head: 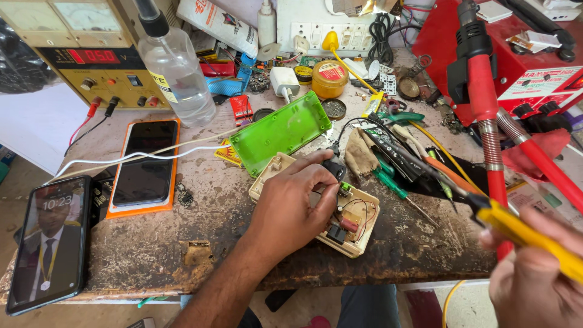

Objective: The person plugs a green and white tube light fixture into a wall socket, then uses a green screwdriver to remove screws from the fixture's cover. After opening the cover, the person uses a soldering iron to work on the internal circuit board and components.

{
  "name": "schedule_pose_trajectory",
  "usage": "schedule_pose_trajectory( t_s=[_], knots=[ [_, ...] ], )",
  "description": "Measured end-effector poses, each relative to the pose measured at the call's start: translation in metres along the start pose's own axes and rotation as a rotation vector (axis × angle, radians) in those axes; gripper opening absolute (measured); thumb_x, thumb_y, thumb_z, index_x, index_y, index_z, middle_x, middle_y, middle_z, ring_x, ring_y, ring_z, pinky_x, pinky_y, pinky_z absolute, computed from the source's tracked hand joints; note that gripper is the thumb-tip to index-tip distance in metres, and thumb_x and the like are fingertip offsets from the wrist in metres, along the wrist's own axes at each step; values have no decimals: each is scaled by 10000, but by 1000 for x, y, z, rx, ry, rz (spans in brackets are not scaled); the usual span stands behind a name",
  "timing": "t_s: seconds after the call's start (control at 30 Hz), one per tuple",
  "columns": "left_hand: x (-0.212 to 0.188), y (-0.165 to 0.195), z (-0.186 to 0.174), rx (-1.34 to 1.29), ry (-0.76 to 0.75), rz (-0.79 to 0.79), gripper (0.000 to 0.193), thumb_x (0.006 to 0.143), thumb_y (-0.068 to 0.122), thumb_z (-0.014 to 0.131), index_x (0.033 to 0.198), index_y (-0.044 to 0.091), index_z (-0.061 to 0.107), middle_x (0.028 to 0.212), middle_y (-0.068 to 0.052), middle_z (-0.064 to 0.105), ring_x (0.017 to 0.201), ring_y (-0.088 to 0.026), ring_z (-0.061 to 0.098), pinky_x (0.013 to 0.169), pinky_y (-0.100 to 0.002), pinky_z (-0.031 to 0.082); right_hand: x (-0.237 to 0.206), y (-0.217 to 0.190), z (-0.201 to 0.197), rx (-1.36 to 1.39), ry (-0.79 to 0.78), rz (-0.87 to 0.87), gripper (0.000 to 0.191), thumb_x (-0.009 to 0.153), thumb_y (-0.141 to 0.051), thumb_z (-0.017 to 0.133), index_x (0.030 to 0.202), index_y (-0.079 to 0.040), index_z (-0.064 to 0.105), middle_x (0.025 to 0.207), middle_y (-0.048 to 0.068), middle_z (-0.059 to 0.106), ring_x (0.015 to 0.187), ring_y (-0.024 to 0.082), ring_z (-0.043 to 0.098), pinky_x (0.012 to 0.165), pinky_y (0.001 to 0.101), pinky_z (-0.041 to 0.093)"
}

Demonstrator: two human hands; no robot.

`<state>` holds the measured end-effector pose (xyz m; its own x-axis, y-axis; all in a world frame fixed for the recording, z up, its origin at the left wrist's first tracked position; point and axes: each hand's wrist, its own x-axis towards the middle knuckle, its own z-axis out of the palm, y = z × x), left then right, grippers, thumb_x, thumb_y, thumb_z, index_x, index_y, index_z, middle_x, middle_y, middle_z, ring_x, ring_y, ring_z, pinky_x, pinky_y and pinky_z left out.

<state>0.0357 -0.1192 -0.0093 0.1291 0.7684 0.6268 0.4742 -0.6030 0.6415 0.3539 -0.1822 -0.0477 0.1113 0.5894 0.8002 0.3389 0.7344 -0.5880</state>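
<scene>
The left hand [291,209] is resting on the open cream-coloured casing [316,209] at the centre of the worn bench [182,243], its fingers curled narrow and pinching a small black part [335,168] at the casing's 12 o'clock edge. The circuit parts inside the casing, a brown cylinder and red wires among them, are showing just at 3 o'clock of the knuckles, touching or nearly touching the fingertips; which, I cannot tell.

The right hand [534,285] is hovering well apart at 4 o'clock of the casing, wrapped closed around the yellow handle of a soldering iron [522,234], whose dark tip is pointing toward 10 o'clock.

A green lid [280,130] is lying at 12 o'clock of the casing, just beside it. A phone in an orange case [146,167] is lying at 9 o'clock, with a second phone [51,243] farther out at 8 o'clock. A clear bottle [176,73] is standing at 11 o'clock, and screwdrivers [395,182] are lying at 2 o'clock.
</scene>
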Motion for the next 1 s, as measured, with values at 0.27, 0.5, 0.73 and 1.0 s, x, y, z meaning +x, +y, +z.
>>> schedule_pose_trajectory(
  t_s=[0.27, 0.5, 0.73, 1.0],
  knots=[
    [-4, 2, 0, -4, 40, 28, 74, 869, 106, 727, 910, 64, 682, 1253, -201, 718, 1136, -323, 728, 889, -402, 581, -36, 4, -66, -305, -141, 543, 355, 1070, -299, 593, 1234, 15, 609, 947, 196, 716, 585, 114, 598, 690, 270, 492],
    [-4, 1, 2, 2, 48, 41, 81, 864, 95, 720, 918, 63, 668, 1237, -197, 722, 1135, -326, 731, 889, -410, 587, -32, -7, -56, -357, -209, 533, 315, 1031, -252, 646, 1193, -10, 768, 711, 134, 678, 453, 75, 574, 478, 206, 484],
    [-5, 1, 4, 12, 58, 30, 85, 863, 102, 727, 918, 70, 670, 1252, -189, 721, 1073, -317, 748, 837, -404, 594, -31, -8, -31, -105, -149, 364, 231, 1000, -170, 664, 1182, -28, 665, 1028, 139, 775, 593, 27, 659, 549, 171, 541],
    [-6, 2, 5, 0, 63, -8, 88, 858, 101, 732, 911, 71, 668, 1270, -175, 721, 962, -307, 766, 776, -390, 605, -37, 2, -36, -213, -155, 430, 245, 991, -143, 675, 1200, -18, 704, 1000, 185, 776, 662, 70, 673, 624, 197, 531]
  ],
)
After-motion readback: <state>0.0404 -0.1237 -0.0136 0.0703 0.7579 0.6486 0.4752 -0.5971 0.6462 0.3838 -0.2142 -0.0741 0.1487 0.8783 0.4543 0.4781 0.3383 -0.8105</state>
